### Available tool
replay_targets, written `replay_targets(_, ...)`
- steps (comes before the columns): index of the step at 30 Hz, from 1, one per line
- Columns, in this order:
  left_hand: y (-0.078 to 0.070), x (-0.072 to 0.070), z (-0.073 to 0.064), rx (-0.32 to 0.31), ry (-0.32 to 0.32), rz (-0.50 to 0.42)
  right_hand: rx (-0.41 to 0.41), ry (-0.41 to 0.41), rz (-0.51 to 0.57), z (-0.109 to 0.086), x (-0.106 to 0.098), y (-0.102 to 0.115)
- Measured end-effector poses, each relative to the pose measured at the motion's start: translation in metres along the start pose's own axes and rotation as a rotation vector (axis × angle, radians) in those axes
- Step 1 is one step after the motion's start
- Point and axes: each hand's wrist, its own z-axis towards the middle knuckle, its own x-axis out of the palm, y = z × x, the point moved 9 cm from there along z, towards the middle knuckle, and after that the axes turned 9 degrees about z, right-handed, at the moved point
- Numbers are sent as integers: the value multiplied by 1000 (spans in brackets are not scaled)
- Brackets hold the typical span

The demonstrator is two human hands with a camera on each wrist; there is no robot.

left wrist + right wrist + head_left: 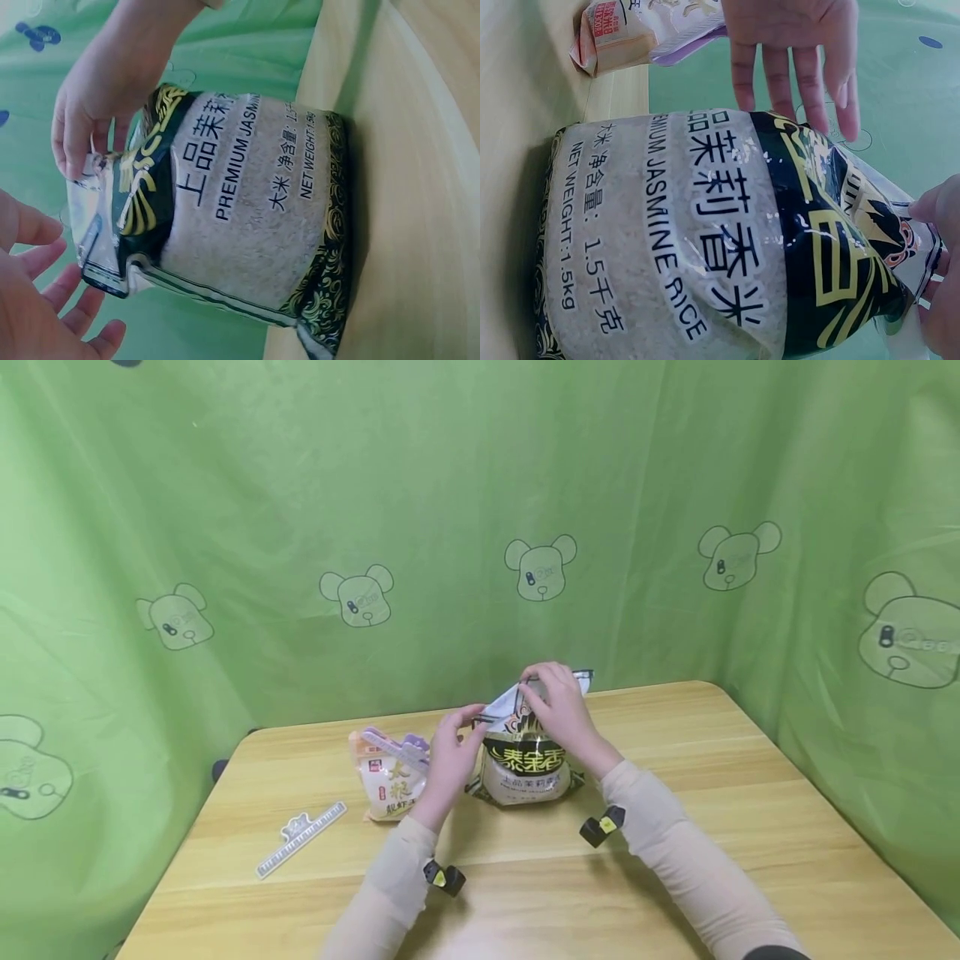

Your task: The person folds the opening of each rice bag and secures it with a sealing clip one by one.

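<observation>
A bag of jasmine rice (528, 787) stands upright on the table, its top folded over at a slant. My right hand (562, 710) pinches this folded top between thumb and fingers, as the right wrist view shows with the thumb (930, 202) on the near face. At the bag's left upper corner is my left hand (453, 756). Its fingers (64, 289) are spread and loosely extended beside the folded corner, without curling round it. The bag's printed front (240, 187) faces me, and rice shows through its clear panel.
Left of the rice bag stands a smaller food bag (386, 789) with a purple sealing clip (393, 749) across its top. A white clip with a keyboard pattern (300, 839) lies farther left on the wooden table (525, 893). Green curtain (450, 485) surrounds the table's back and sides.
</observation>
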Motion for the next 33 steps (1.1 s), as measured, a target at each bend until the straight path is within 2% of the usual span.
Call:
replay_targets(9,-20,-14,-17,128,65,54,-8,-1,10,0,-1,-1)
replay_targets(13,-23,-21,-26,171,83,87,1,5,15,0,0,-2)
replay_targets(19,-22,-35,-40,232,72,137,13,9,19,0,0,-4)
replay_targets(25,-17,-48,-57,212,101,136,20,3,27,0,-1,-3)
replay_targets(33,7,-60,-75,164,164,158,20,2,31,0,0,-3)
